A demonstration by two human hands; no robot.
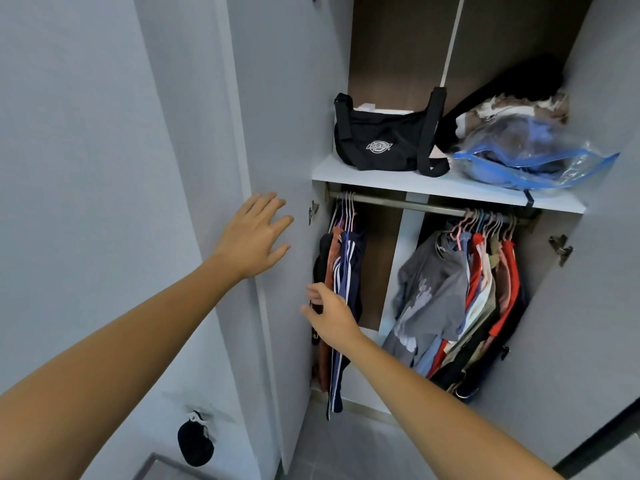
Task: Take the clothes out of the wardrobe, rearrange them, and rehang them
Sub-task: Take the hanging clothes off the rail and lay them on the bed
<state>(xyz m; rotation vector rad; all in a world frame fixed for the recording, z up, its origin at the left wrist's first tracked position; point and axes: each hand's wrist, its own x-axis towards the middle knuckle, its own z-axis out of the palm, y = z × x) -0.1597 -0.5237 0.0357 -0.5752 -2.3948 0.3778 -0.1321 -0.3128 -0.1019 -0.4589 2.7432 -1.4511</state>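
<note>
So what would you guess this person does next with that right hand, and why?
Probably close the right hand on the nearest garment in the small left group of clothes and lift its hanger off the rail. The fingers sit at the dark garment's edge, not clearly gripping, while the left hand rests open on the door.

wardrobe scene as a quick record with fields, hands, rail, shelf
left hand: open, flat on the left door
right hand: fingers pinching the left clothes group
rail: two hanger bunches, bare gap between
right clothes group: bigger, bunched
shelf: black bag, clear storage bag
</note>
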